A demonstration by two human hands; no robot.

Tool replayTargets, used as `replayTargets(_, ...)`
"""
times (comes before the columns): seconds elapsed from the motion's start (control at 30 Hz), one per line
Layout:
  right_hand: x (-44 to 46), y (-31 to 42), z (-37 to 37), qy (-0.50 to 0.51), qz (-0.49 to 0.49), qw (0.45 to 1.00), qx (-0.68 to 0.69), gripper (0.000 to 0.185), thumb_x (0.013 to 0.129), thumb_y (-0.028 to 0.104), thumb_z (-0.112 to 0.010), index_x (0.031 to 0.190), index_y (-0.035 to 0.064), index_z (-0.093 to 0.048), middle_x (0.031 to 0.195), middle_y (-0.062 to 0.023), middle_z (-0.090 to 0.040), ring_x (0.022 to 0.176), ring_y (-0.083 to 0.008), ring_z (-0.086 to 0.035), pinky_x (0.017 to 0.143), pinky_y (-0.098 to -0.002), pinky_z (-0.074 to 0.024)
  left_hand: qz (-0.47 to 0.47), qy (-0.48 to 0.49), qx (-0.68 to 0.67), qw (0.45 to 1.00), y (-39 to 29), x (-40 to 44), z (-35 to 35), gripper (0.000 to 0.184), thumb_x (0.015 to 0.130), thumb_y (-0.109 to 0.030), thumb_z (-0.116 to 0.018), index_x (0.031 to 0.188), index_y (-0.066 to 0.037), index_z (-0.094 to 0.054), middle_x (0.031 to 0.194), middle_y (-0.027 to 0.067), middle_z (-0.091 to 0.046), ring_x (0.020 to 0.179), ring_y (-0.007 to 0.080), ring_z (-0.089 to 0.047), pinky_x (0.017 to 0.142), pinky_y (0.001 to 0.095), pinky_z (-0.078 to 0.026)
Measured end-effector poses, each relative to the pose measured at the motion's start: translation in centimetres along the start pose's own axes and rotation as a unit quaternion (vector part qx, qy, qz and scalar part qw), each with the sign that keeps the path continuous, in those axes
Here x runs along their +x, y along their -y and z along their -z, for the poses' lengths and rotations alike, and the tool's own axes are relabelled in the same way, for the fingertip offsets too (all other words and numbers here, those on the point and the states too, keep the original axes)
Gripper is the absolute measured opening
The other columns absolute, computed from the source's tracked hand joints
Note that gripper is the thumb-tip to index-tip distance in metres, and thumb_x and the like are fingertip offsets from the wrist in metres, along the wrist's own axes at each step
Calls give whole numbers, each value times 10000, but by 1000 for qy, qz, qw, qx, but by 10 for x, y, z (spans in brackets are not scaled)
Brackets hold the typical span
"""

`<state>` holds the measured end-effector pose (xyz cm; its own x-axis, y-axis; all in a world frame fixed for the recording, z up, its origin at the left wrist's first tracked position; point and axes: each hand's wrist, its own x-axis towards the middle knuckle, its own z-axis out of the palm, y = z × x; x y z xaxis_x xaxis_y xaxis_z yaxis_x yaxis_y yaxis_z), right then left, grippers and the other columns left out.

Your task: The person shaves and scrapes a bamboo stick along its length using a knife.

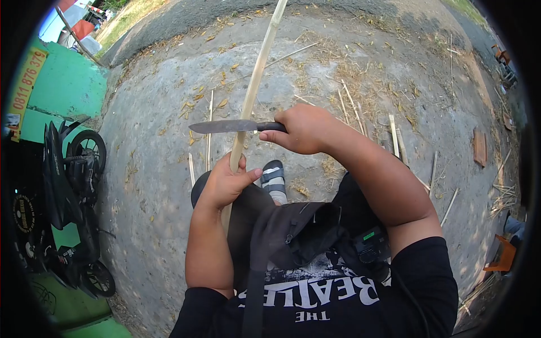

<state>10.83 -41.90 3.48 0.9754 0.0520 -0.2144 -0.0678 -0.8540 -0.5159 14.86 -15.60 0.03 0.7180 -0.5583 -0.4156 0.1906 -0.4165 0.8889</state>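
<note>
A long pale bamboo strip [256,79] runs from beside my lap up past the top of the view. My left hand [226,183] is wrapped round its lower part, with the thumb pointing right. My right hand [301,129] grips the dark handle of a knife [222,127]. The knife's blade lies across the strip just above my left hand and points left. Below the blade, a sandalled foot [273,180] rests on the ground between my knees.
A motorcycle [76,208] stands at the left by a green wall [79,84]. Thin bamboo pieces [394,135] and dry leaves lie scattered over the concrete ground. A brick-coloured block [479,147] and an orange object [501,256] are at the right.
</note>
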Motion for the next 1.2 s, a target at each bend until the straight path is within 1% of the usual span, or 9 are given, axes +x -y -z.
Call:
replayTargets(0.07,0,-3,0,12,-13,1000,2,670,970,701,-566,1044,72,-784,914,-190,-762,942,-396,-741,834,-497,-578,-2,-5,-8,1000,3,3,-4,416,872,-156,-885,1000,-129,-490,663,-82,-497,490,22,-425,438,220,-298)
replayTargets(0.17,8,-10,17,24,-30,999,-11,681,959,717,-572,1077,82,-786,959,-189,-767,981,-381,-742,872,-493,-580,0,-16,-16,1000,5,5,-6,408,876,-149,-880,1000,-125,-492,661,-82,-493,486,24,-424,433,224,-297)
replayTargets(0.27,1,-4,-1,6,2,999,-35,679,950,721,-585,1037,78,-786,923,-176,-766,951,-368,-747,839,-497,-585,14,-22,19,999,-2,1,-3,385,879,-164,-881,962,-114,-509,736,-88,-484,660,19,-445,571,215,-363)
replayTargets(0.43,18,-22,19,-25,-68,997,-10,686,979,718,-546,1054,79,-781,956,-184,-761,977,-380,-736,840,-506,-580,14,-9,-1,1000,-5,-1,-6,389,875,-144,-882,972,-112,-506,741,-89,-485,654,16,-454,577,207,-366)
replayTargets(0.57,3,-8,0,-11,-15,1000,-22,689,958,720,-579,1043,68,-785,901,-174,-758,926,-376,-739,820,-496,-578,0,-27,-1,1000,-3,0,-6,394,875,-123,-869,1001,-124,-496,685,-78,-509,501,24,-438,441,216,-305)
replayTargets(0.7,14,-16,5,43,-10,999,-22,696,955,729,-574,1089,77,-781,952,-169,-764,959,-378,-740,843,-488,-585,-17,-9,-17,1000,6,6,-4,387,879,-109,-863,1004,-126,-497,686,-71,-512,499,26,-437,442,213,-306)
replayTargets(0.9,3,3,-8,7,-3,1000,-14,713,982,714,-545,1056,41,-770,954,-203,-760,980,-398,-737,849,-504,-581,-1,-26,-22,999,2,3,-2,392,878,-115,-864,1002,-126,-492,686,-68,-512,495,26,-433,440,215,-303)
replayTargets(1.17,22,-22,-21,-12,13,998,56,747,1003,712,-509,1043,6,-747,948,-245,-748,964,-428,-727,846,-521,-563,-4,-32,5,999,6,4,-1,400,871,-138,-872,998,-134,-493,693,-63,-525,506,27,-441,439,221,-305)
replayTargets(1.2,17,-19,-18,-3,24,999,39,748,1002,714,-508,1044,5,-742,935,-242,-746,957,-429,-726,846,-522,-563,-3,-31,10,999,2,2,-2,406,864,-160,-882,990,-126,-498,710,-65,-513,546,28,-444,480,218,-324)
